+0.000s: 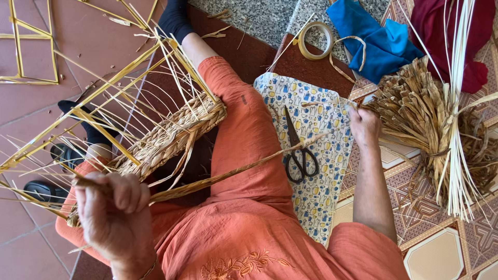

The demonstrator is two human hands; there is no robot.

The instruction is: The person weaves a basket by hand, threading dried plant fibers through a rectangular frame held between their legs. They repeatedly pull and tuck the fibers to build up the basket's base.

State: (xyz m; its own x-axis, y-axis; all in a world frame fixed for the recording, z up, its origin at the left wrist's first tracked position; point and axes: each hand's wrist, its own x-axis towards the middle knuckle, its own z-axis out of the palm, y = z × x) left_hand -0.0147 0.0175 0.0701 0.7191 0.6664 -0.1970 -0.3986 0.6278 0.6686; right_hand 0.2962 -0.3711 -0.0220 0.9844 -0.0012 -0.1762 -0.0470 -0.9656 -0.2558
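Observation:
My left hand (116,210) is closed around the near end of a long twisted straw strand (233,173) that runs across my lap toward the right. It also rests against a half-woven straw basket (166,137) with thin yellow spokes sticking out. My right hand (364,126) reaches to the right and touches a bundle of dried brown leaves (415,111) on the floor; what its fingers hold is unclear. Black scissors (298,153) lie on a patterned cloth (316,197) between my hands.
A roll of tape (316,40), blue fabric (381,41) and dark red fabric (446,31) lie at the back right. Pale reed strips (456,129) cross the leaf bundle. A yellow reed frame (31,49) sits far left. Black sandals (46,192) are by my feet.

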